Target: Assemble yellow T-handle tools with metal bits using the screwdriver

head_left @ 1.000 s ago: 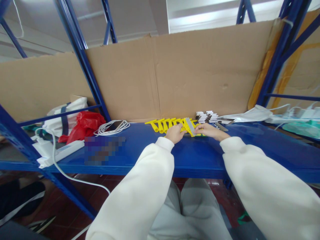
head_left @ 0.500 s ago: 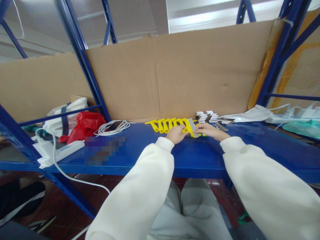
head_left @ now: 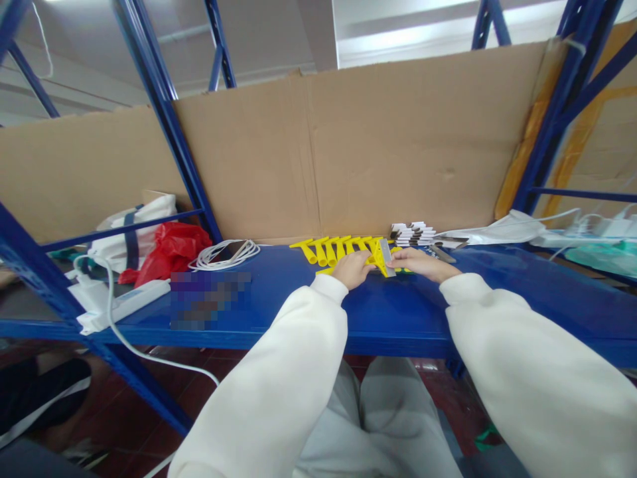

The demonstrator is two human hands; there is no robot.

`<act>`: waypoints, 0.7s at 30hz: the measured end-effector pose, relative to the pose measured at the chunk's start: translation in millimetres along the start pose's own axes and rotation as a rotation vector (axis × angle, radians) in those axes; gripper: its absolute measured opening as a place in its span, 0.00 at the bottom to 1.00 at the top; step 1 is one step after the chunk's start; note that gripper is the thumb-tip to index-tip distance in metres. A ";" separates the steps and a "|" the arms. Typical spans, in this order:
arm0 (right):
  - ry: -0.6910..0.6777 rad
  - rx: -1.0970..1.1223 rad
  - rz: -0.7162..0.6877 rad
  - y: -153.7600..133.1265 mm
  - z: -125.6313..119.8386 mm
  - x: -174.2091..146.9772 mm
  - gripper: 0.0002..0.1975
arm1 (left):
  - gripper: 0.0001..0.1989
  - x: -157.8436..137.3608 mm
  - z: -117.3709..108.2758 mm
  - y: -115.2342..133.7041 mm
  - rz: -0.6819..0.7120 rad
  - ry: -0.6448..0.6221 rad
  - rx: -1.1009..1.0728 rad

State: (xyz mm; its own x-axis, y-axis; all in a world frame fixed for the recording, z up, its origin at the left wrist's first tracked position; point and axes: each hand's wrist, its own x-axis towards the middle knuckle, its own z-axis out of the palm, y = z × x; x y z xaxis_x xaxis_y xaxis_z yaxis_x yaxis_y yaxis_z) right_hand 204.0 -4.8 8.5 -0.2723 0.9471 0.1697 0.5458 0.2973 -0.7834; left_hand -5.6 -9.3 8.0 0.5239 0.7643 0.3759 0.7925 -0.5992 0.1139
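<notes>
A left hand [head_left: 351,269] grips a yellow plastic tool [head_left: 379,257], a right hand [head_left: 415,263] pinching its flat grey blade [head_left: 387,256], at the far side of a blue metal shelf [head_left: 279,305] backed by brown cardboard [head_left: 398,146].

A yellow scraper [head_left: 379,255] with grey blade [head_left: 387,258] is held tilted.

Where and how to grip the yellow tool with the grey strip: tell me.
Probably by its narrow left end, mostly hidden by the left hand, coming from the left: the yellow tool flares rightward to the flat grey strip, where the right hand is.
</notes>
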 end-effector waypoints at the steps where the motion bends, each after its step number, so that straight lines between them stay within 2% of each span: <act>1: -0.009 0.004 -0.003 -0.5 -0.1 -0.2 0.19 | 0.15 -0.2 0.4 -0.2 0.001 -0.002 0.001; 4: -0.027 0.015 -0.010 -2.1 -0.4 -0.7 0.19 | 0.16 -0.9 1.1 -0.5 -0.005 0.003 -0.012; 8: -0.003 0.013 -0.017 -2.7 0.4 -1.1 0.21 | 0.23 -2.6 0.9 -0.1 0.037 0.023 -0.039; 11: 0.019 0.031 -0.028 -1.4 2.0 -1.8 0.22 | 0.24 -3.3 0.6 1.3 0.070 -0.021 -0.004; 15: 0.047 0.057 -0.049 2.9 2.5 0.8 0.21 | 0.24 -3.5 -0.1 3.9 0.038 -0.071 0.055; 18: 0.194 0.053 -0.067 10.3 -2.7 8.3 0.15 | 0.25 -4.4 -2.2 5.8 0.010 -0.064 0.064; 21: 0.446 -0.113 -0.007 22.0 -13.9 15.9 0.08 | 0.25 -5.9 -5.9 8.3 -0.004 -0.064 0.056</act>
State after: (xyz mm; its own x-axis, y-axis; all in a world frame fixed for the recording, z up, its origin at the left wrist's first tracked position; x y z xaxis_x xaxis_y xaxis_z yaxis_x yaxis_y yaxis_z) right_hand 222.7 18.5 2.3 0.0776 0.8972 0.4348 0.6353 0.2916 -0.7151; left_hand -4.0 -20.2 12.1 0.5381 0.7816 0.3155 0.8099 -0.5831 0.0632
